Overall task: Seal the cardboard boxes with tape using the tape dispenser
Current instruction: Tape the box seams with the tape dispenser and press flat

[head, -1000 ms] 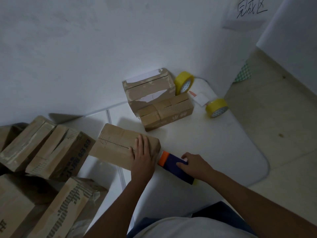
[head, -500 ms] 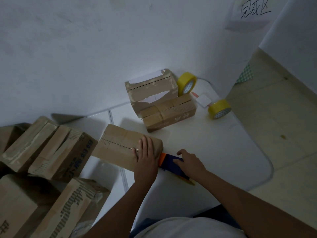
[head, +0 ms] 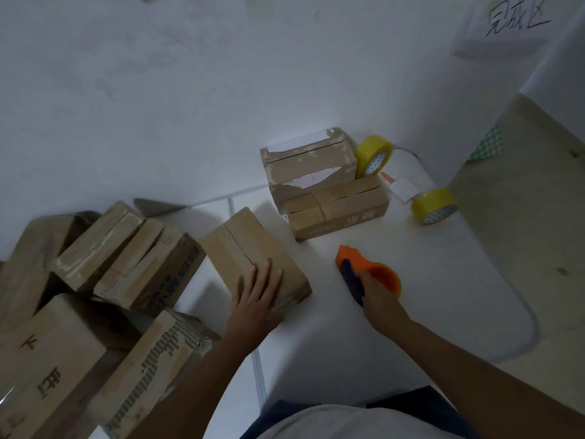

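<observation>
The work surface is a white tabletop [head: 411, 280] with a rounded corner, set against a white wall [head: 190, 90]; a paper sign [head: 512, 23] with handwritten characters hangs on the wall at upper right, and pale floor tiles [head: 538, 217] lie beyond the table edge.

The left hand [head: 256, 299] lies flat, fingers straight, on the near end of a small cardboard box [head: 250, 248], pressing its top. The box lies directly under this hand and extends away from it toward the wall.

The right hand [head: 378, 296] grips the handle of an orange and dark blue tape dispenser [head: 364, 270], fingers curled round it. The dispenser is apart from the box, just to the right of the left hand.

Beyond both hands, two further boxes [head: 319, 185] stand stacked together near the wall, with two yellow tape rolls [head: 373, 156] beside them. To the left of the left hand sits a pile of larger cartons [head: 126, 264].
</observation>
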